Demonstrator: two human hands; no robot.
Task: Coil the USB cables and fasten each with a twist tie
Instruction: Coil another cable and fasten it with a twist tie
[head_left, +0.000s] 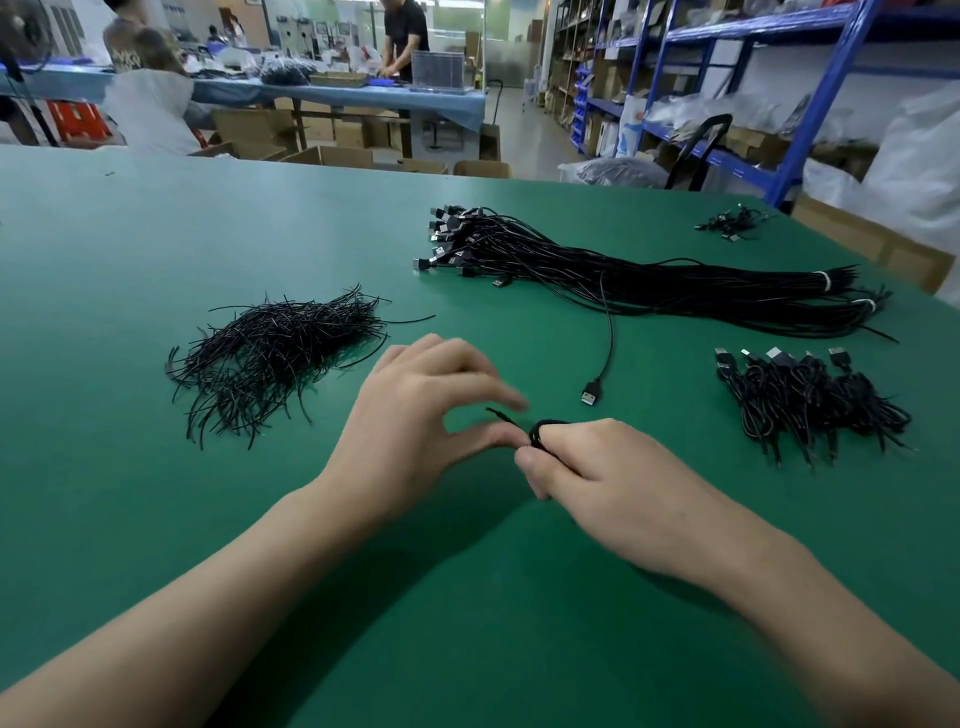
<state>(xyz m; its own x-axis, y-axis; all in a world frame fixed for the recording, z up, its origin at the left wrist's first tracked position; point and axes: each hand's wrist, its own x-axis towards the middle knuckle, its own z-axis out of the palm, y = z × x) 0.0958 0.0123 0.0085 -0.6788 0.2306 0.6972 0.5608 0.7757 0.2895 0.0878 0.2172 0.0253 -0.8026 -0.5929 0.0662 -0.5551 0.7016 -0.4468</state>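
Blue shelving (826, 104) holds what look like bags (691, 111).

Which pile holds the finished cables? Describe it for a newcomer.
Find the long bundle of straight cables on the green table. Just nearer, at the right, lies a small heap; unlike the bundle, its cables are wound into short coils.

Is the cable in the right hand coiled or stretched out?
Coiled: the cable shows as a tight black bunch in the right hand. Whether the twist tie is twisted shut, cannot tell.
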